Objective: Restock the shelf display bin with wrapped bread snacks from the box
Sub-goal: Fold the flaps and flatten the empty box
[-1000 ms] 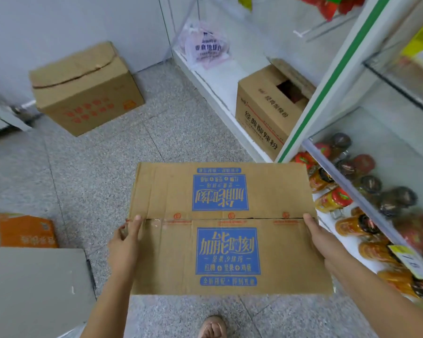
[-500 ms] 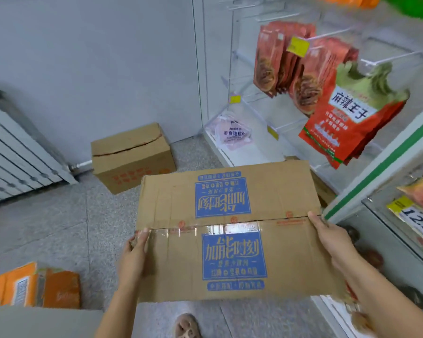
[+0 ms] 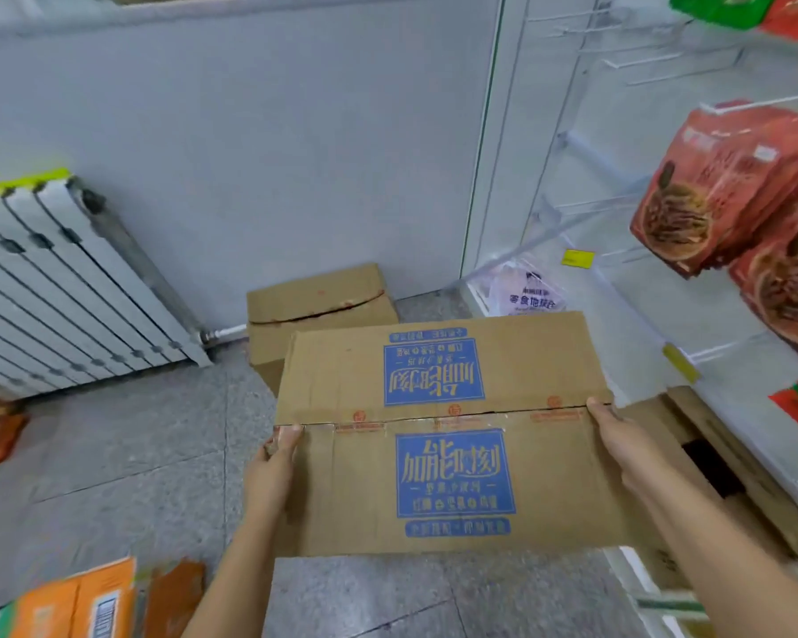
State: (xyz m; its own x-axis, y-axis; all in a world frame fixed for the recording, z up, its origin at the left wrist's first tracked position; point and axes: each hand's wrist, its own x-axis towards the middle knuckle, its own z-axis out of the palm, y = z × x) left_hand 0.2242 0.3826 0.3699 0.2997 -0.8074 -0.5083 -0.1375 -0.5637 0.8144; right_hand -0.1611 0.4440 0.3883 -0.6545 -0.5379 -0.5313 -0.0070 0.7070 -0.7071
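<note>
A brown cardboard box [image 3: 351,490] with blue printed labels is held up in front of me, its top flaps closed along a taped seam. My left hand [image 3: 275,467] grips the box's left side, thumb on the seam. My right hand [image 3: 618,435] grips the right side, thumb also at the seam. No wrapped bread snacks or display bin can be seen; the box's contents are hidden.
A second closed cardboard box [image 3: 319,306] sits on the floor by the wall. A white radiator [image 3: 56,287] stands at the left. Orange cartons [image 3: 88,600] lie at lower left. The white shelf unit [image 3: 572,223] on the right has red snack bags [image 3: 719,191] and an open box [image 3: 729,476] at its base.
The box has been lifted higher in both hands and my view has tilted upward, so the lower bottle shelf has dropped out of sight and the radiator and hanging red bags have come in.
</note>
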